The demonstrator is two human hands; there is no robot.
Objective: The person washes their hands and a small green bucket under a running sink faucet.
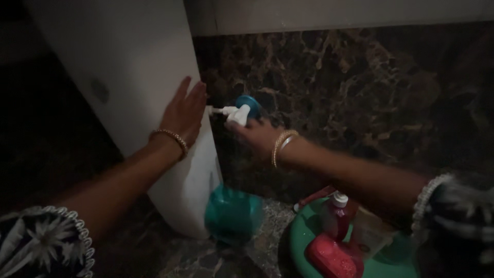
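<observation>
Our left hand [183, 110] lies flat & open on the white tank [139, 77], holding nothing. Our right hand [257, 135] is closed on the tap [238, 111], which sticks out of the dark marble wall [360, 92] just beside the tank. Below: teal mug [232, 213], green basin [303, 237] w/ red bottle [337, 211].

We note a white wall tap [232, 113] with a blue handle [247, 104], projecting sideways from the dark marble wall, partly covered by fingers.

Both arms reach forward, left hand [184, 110] flat with fingers together, right hand [256, 135] curled, blurred.
</observation>
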